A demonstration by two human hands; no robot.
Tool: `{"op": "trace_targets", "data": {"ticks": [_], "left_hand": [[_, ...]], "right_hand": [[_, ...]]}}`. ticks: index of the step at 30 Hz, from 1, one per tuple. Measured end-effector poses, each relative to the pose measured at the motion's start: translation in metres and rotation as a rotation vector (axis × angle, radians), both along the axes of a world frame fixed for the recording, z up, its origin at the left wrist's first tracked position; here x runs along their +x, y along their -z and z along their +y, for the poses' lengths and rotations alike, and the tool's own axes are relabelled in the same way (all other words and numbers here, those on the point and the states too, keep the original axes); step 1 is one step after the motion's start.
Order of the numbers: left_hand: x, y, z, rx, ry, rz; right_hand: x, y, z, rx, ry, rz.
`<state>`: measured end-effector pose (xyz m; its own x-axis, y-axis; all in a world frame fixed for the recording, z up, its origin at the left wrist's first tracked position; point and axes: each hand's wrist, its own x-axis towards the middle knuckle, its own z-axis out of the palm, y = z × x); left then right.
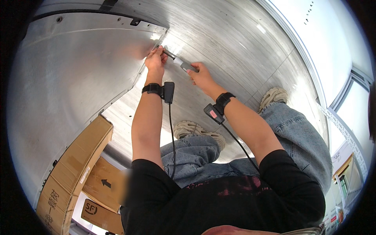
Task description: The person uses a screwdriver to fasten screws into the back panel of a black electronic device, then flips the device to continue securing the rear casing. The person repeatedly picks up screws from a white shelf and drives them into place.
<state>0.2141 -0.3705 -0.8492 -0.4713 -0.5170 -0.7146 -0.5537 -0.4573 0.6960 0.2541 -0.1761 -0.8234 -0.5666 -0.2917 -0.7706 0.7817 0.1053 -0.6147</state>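
A screwdriver (179, 62) with a grey handle and a thin dark shaft slants toward the edge of a large silver metal panel (90, 66). My right hand (202, 76) is closed around the handle's rear end. At the panel's edge, my left hand (156, 62) is pinched close to the tip of the shaft. Its fingers cover the tip, and whatever lies between them is too small to make out. Small holes line the panel's edge.
Brown cardboard boxes (102, 180) stand at the lower left against the panel. Grey wood-look floor (239, 43) lies beyond my hands. A white wall (333, 35) curves along the right. Cables hang from the black wrist bands (152, 88) on both my arms.
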Motion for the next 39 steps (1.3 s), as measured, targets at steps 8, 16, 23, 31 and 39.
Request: {"op": "trace_targets", "data": {"ticks": [8,16,23,31,39], "left_hand": [[-0.005,-0.001,0.003,0.001,-0.045,0.012],[-0.004,0.007,0.002,0.014,-0.094,0.057],[-0.006,-0.002,0.009,-0.053,-0.031,0.029],[-0.004,0.001,0.005,-0.02,-0.068,0.035],[-0.003,0.014,-0.004,-0.083,-0.015,-0.017]], "right_hand": [[0.002,0.024,-0.003,0.17,-0.202,0.376],[-0.016,0.002,0.005,-0.182,-0.102,-0.182],[0.002,0.034,-0.003,0.221,-0.296,0.627],[-0.018,-0.005,0.006,-0.254,-0.106,-0.245],[-0.009,0.007,-0.002,-0.052,-0.229,0.2]]}}
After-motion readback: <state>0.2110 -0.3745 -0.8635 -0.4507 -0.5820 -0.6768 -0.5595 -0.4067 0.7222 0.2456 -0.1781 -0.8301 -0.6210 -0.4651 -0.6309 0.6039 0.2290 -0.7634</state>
